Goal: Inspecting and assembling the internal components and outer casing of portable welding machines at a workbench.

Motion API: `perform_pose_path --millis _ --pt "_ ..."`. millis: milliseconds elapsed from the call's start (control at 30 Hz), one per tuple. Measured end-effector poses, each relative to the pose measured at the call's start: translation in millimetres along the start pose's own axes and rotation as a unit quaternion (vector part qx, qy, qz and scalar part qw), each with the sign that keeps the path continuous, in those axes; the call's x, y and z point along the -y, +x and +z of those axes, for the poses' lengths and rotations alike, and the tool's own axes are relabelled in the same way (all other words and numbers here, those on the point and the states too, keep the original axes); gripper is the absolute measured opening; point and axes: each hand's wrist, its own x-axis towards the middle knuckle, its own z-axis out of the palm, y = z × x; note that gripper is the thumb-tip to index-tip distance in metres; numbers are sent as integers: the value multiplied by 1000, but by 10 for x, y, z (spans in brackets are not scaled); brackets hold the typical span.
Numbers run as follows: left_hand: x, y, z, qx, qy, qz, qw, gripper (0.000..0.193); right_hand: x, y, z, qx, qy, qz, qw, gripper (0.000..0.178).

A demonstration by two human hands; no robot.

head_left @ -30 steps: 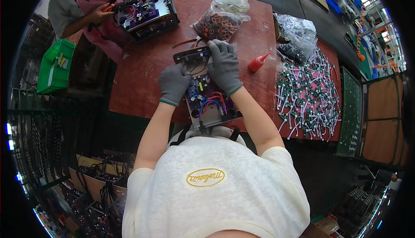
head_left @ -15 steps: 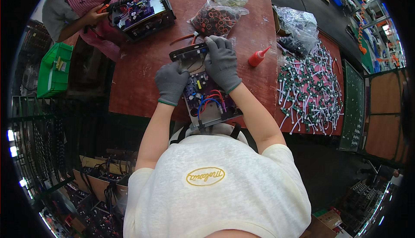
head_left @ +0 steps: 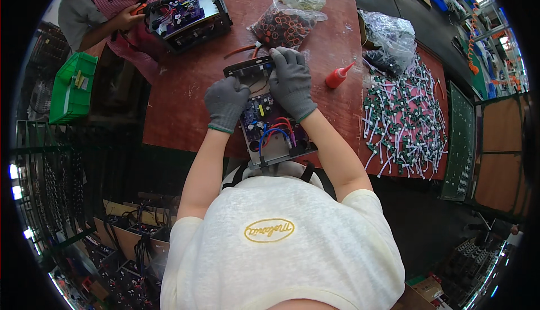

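Note:
A metal chassis with a purple circuit board and red and blue wires lies at the table's near edge, in front of my body. At its far end a black panel stands tilted, with thin wires behind it. My right hand, in a grey glove, is closed round the panel's right end, thumb on the near side. My left hand, gloved too, is closed beside the chassis's left edge, below the panel's left end. Its fingertips are hidden, so what it pinches does not show.
A red squeeze bottle stands to the right on the red table. Beyond the panel lie a red cable and a bag of ring-shaped parts. White-wired connectors cover the right side. A co-worker's hand holds another unit.
My hands stay at the panel and chassis with barely any movement. The whole view has shifted slightly.

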Motion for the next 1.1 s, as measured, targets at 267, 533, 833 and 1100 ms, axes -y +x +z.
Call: perform_pose_path --millis 267,533,833,1100 --pt "16 10 9 -7 -12 1 1000 20 -3 44 -64 20 25 6 999 47" --pt "43 32 65 -25 -35 14 999 20 -17 62 -135 48 34 -3 998 49" --pt "165 -34 57 -33 -65 72 995 26 1 19 -59 27 11 -5 1000 51" --pt "198 25 62 -3 -53 116 992 22 -11 43 -63 15 0 -28 999 50"
